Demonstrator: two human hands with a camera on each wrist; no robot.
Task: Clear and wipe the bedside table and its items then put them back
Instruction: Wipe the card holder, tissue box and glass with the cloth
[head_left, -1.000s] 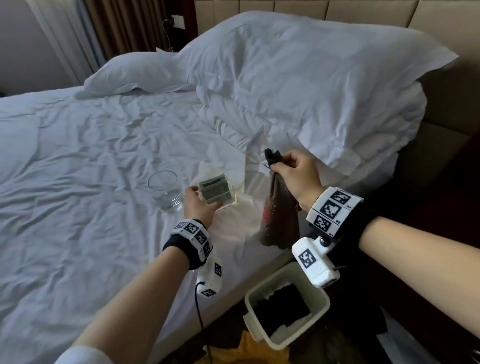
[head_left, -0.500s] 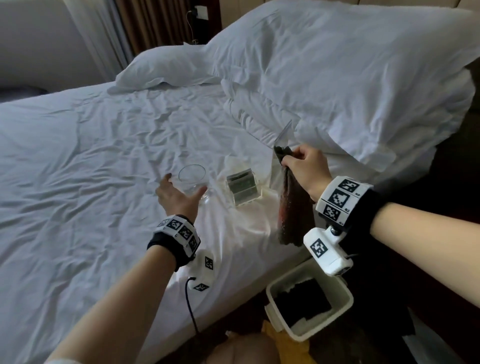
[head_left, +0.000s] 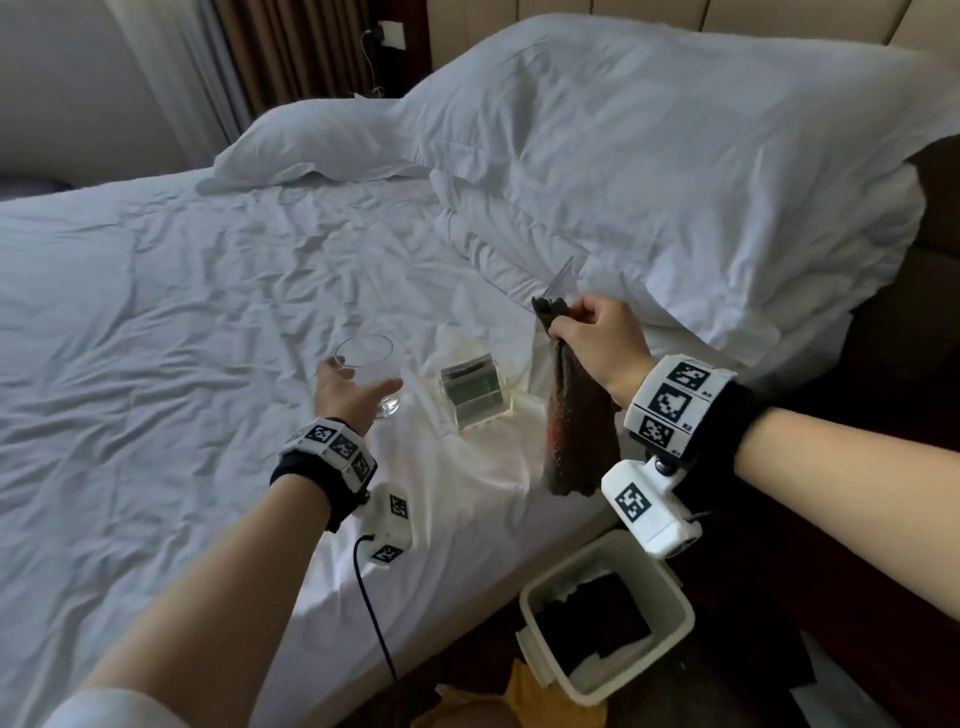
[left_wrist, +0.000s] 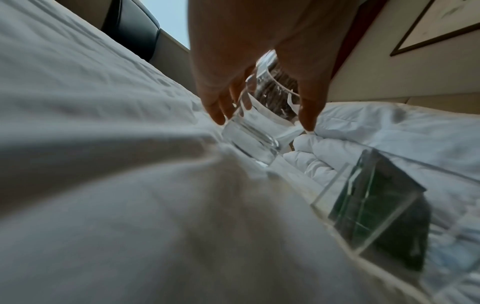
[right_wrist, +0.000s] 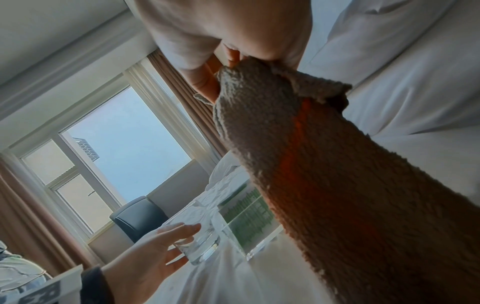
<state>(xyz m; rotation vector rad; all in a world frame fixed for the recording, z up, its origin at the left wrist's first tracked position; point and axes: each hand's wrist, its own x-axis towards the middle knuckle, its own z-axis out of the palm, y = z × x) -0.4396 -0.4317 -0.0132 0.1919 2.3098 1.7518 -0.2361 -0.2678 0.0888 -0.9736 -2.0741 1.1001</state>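
Observation:
A clear drinking glass (head_left: 371, 374) stands on the white bed sheet (head_left: 156, 364). My left hand (head_left: 353, 387) reaches around it with thumb and fingers spread on either side, straight and not closed on it (left_wrist: 262, 123). To its right sits a clear acrylic holder with green cards (head_left: 475, 392), and behind that a clear acrylic sign stand (head_left: 550, 322). My right hand (head_left: 587, 332) pinches the top of a dark cloth (head_left: 576, 431) with an orange stripe, which hangs down over the bed edge (right_wrist: 337, 174).
A white waste bin (head_left: 670, 597) with dark contents stands on the floor below my right wrist. Big white pillows (head_left: 675, 156) are piled at the headboard. A window and a dark chair (right_wrist: 140, 216) are across the room.
My left hand let go of the card holder and moved left to the glass. The right hand keeps holding the hanging cloth in about the same place.

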